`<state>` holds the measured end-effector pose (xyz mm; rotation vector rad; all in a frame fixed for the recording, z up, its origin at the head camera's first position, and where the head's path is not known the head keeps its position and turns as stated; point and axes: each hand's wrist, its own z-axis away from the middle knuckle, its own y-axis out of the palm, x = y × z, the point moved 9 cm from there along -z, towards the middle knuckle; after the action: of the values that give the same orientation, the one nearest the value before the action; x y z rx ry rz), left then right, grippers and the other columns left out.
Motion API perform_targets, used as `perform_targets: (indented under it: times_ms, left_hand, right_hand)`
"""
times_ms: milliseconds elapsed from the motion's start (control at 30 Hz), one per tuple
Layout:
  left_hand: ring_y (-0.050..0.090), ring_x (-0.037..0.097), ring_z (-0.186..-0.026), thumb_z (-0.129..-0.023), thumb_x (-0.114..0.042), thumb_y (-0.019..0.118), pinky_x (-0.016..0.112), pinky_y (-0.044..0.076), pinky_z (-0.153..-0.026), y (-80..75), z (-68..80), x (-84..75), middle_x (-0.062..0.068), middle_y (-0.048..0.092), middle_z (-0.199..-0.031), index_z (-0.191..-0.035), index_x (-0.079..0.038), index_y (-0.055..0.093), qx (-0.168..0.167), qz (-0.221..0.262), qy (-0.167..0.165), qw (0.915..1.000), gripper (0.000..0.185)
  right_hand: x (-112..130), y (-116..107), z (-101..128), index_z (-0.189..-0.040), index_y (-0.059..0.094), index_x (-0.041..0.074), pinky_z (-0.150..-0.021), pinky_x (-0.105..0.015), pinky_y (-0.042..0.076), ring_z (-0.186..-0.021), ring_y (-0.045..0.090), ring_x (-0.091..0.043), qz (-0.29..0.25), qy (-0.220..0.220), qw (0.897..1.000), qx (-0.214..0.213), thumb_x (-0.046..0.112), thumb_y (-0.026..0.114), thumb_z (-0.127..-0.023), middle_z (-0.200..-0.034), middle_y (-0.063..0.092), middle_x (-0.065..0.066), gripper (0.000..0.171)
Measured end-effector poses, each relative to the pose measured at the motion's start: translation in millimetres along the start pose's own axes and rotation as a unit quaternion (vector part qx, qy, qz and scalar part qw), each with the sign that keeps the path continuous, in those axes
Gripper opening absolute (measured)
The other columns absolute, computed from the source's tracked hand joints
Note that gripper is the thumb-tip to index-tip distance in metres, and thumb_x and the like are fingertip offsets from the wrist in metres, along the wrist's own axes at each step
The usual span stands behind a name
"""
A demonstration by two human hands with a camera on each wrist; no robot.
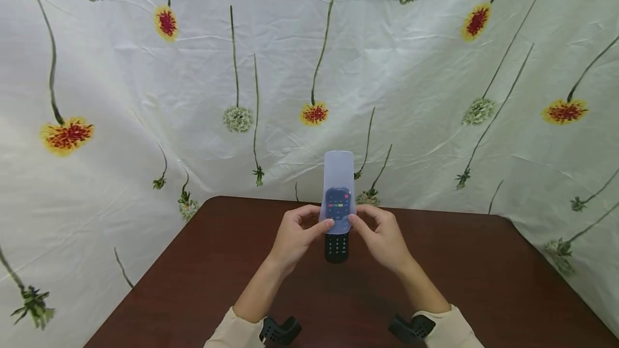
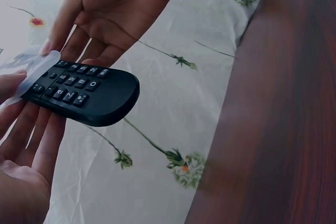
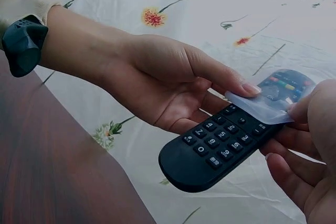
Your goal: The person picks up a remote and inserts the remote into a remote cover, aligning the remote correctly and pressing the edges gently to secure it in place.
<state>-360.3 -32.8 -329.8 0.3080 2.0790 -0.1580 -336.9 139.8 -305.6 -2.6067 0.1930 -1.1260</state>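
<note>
From the head view there are two hands, one remote and one sleeve. The left hand (image 1: 295,238) and the right hand (image 1: 382,238) meet above a dark brown table (image 1: 193,294), each pinching one lower edge of a translucent, soft-looking cover (image 1: 338,176) — thumb tips on its front face. The cover stands upright, a rounded oblong, and the black remote control (image 1: 337,246) sits partly inside it: coloured buttons show through the film just above the thumbs, while the bare number pad hangs out below the fingers. Behind hangs a creased white cloth printed with flowers (image 1: 435,79).

In the left wrist view, one remote (image 2: 84,94) lies slantwise between the two hands, matte black plastic with a rounded end and rows of small keys. The left hand's fingers (image 2: 31,135) lie under it, and the cover's thin edge (image 2: 39,72) rests on the keypad just past them.

In the right wrist view, the left thumb (image 3: 231,80) presses the cover's glossy lip (image 3: 268,106) onto the remote (image 3: 220,150), and the right fingers (image 3: 294,156) curl beneath the body — both hands grasping, neither slack.
</note>
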Motion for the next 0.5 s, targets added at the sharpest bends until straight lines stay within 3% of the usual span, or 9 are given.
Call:
perform_targets:
  times_ms: [333, 500]
  left_hand:
    - [0.064, 0.024, -0.102, -0.091, -0.005, 0.079, 0.032, 0.052, -0.082, -4.5, -1.1, -4.2, 0.01, 0.074, -0.104, -0.11, 0.001, 0.077, -0.02, -0.03, 0.026, 0.999, 0.02]
    - [0.065, 0.023, -0.098, -0.091, -0.003, 0.079, 0.03, 0.053, -0.079, -6.2, -3.0, -6.1, 0.01, 0.074, -0.101, -0.109, 0.002, 0.077, -0.035, -0.023, 0.036, 0.9985, 0.018]
  right_hand:
    - [-4.8, 3.5, -2.6, -0.118, 0.072, -0.004, -0.073, -0.036, 0.061, -0.082, 0.072, -0.025, -0.029, 0.028, 0.999, 0.014, 0.007, 0.064, -0.103, -0.106, 0.073, -0.013, 0.02]
    - [-9.1, 4.8, -3.8, -0.118, 0.072, -0.004, -0.077, -0.046, 0.06, -0.087, 0.071, -0.027, -0.04, 0.055, 0.997, 0.025, 0.009, 0.065, -0.103, -0.109, 0.072, -0.015, 0.021]
